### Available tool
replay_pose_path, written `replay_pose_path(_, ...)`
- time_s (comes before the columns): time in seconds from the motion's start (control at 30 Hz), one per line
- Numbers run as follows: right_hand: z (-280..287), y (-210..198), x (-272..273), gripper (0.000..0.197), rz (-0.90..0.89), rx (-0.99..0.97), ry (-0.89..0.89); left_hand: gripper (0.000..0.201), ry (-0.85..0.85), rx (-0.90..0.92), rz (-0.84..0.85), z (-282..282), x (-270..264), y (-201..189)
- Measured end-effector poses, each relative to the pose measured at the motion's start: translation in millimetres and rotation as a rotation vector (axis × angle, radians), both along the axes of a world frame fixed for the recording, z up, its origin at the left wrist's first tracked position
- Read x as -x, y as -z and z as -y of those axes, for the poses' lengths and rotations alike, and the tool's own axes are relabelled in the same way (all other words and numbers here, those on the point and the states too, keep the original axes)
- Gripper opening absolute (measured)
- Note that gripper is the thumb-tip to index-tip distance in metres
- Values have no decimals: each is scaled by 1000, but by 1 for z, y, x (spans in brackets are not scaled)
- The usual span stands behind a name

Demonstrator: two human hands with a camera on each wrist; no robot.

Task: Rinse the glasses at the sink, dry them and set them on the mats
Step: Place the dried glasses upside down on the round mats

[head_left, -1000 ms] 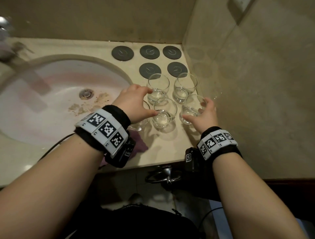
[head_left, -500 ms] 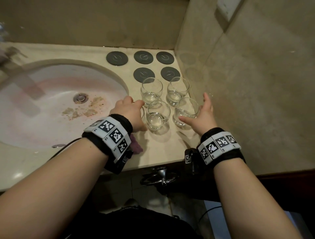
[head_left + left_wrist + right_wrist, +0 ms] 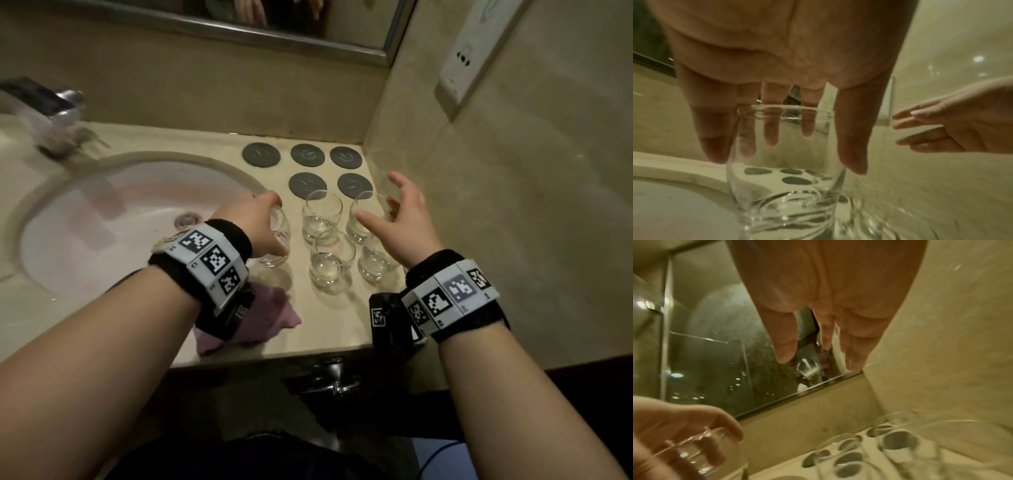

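My left hand grips a clear glass by its rim from above, at the basin's right edge. In the left wrist view the thumb and fingers curl round that glass. Several more clear glasses stand in a cluster on the counter to its right. My right hand hovers over the right-hand glasses, fingers spread and holding nothing; the right wrist view shows it bare. Several dark round mats lie behind the glasses.
A purple cloth lies on the counter under my left wrist. The white sink basin and faucet are on the left. A tiled wall with an outlet closes the right side.
My right hand let go of the front right glass and rose, open. My left hand drew its glass left, away from the cluster. The camera tilted up.
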State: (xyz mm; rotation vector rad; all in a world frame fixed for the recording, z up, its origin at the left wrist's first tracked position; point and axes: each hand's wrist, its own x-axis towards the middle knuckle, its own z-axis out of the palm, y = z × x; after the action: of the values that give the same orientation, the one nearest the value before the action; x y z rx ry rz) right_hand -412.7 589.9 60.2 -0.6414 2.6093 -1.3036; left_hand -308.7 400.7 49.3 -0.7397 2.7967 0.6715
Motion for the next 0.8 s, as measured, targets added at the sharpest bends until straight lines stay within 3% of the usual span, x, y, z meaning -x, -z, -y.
replay_pose_path(0.17, 37, -15, -21, 50, 24, 102, -169, 71, -223, -201, -197, 35, -28, -32)
replay_pose_path(0.37, 107, -28, -42, 50, 103, 65, -356, 81, -489, -789, -515, 73, -60, -59)
replay_pose_path(0.53, 156, -40, -54, 60, 343, 108, -475, 79, -503, -1151, -637, 101, -72, -71)
replay_pose_path(0.8, 223, -78, -49, 59, 453, 258, -440, 55, -453, -1332, -653, 157, -68, -75)
